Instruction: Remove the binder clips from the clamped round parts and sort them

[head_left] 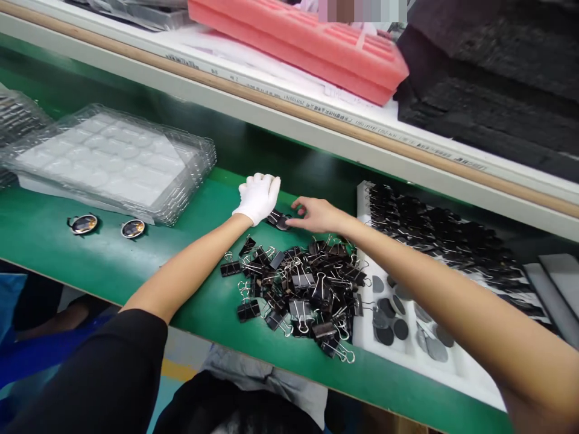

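Note:
My left hand (259, 198), in a white glove, is closed with its fingers curled over. From under its right side sticks out a black binder clip (274, 216), partly hidden by the glove. At that clip's right end is a small round black piece (283, 223). My bare right hand (316, 214) comes in from the right, thumb and fingers apart, with the thumb at the edge of the round piece. Just below both hands lies a loose heap of black binder clips (301, 280) with silver wire handles.
Two oval shiny pieces (85, 224) lie left on the green bench (199, 241). Behind them stand stacked clear plastic trays (108, 157). A white foam tray (367, 328) at right carries round dark discs and rows of clips. The shelf above holds pink foam (294, 42) and dark foam (493, 78).

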Demonstrator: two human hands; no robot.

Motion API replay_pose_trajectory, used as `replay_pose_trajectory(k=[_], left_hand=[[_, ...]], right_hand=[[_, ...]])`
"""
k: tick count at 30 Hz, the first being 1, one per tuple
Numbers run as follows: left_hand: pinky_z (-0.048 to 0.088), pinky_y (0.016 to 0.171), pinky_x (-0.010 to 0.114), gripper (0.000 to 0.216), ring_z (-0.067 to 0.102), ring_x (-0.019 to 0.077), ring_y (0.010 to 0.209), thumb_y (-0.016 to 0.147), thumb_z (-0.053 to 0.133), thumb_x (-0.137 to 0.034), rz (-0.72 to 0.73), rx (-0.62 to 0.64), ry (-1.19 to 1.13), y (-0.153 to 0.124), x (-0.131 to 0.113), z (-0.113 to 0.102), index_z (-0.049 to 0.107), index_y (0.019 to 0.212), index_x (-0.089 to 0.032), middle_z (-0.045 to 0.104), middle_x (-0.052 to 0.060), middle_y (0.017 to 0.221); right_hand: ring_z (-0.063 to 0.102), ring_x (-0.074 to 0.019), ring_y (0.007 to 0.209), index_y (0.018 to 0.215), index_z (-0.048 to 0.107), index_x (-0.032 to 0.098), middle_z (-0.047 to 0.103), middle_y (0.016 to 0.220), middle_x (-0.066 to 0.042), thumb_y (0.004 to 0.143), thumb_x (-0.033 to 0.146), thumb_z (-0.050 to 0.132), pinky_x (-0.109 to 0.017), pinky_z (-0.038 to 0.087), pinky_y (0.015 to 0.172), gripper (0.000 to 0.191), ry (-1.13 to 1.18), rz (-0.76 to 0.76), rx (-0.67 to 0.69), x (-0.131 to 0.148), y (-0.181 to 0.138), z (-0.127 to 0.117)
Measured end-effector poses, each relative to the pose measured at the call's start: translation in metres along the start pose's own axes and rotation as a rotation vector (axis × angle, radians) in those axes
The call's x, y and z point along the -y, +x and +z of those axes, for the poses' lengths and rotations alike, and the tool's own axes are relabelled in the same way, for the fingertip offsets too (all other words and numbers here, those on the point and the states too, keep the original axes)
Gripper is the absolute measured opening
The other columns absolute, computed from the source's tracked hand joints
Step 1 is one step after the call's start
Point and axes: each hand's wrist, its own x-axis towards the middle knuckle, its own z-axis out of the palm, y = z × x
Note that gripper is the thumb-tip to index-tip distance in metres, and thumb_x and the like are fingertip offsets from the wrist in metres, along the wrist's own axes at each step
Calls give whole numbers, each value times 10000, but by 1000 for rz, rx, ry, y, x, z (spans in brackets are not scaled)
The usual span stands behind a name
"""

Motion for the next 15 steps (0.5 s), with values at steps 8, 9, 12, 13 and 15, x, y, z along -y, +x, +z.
replay_pose_trajectory(k=[8, 9, 12, 13, 15], left_hand=[[446, 756, 376, 632, 707, 290, 868, 1042, 309, -607, 204, 138, 2, -8, 11, -4, 732, 784, -214, 754, 121, 837], [433, 723, 377, 652, 711, 297, 854, 1036, 298, -613, 199, 170, 35, -9, 10, -4, 734, 758, -215, 754, 126, 816], [411, 670, 376, 693, 724, 309, 839, 1033, 254, -586, 192, 222, 68, -9, 8, -5, 743, 720, -208, 757, 139, 804], [414, 666, 375, 702, 728, 314, 844, 1031, 246, -581, 191, 231, 74, -9, 7, -6, 749, 722, -203, 759, 143, 808], [434, 678, 369, 711, 735, 321, 867, 1028, 243, -579, 183, 260, 82, -6, 5, -7, 770, 748, -192, 764, 154, 824]], right_hand=[[773, -222, 930, 1121, 827, 243, 825, 1132, -49, 815, 102, 756, -324, 588, 857, 345, -102, 4, 233, -43, -49, -28], [773, -218, 937, 1102, 828, 229, 829, 1109, -56, 828, 94, 739, -320, 585, 868, 317, -115, 5, 214, -44, -53, -24], [768, -209, 926, 960, 826, 206, 835, 986, -53, 892, 135, 698, -318, 569, 880, 161, -105, -36, 168, -48, -61, -17], [765, -209, 931, 925, 822, 210, 834, 980, -48, 906, 162, 692, -321, 566, 881, 141, -81, -63, 146, -50, -63, -17], [758, -213, 948, 883, 816, 219, 831, 1001, -45, 916, 219, 690, -335, 564, 889, 130, -17, -98, 91, -54, -66, -21]])
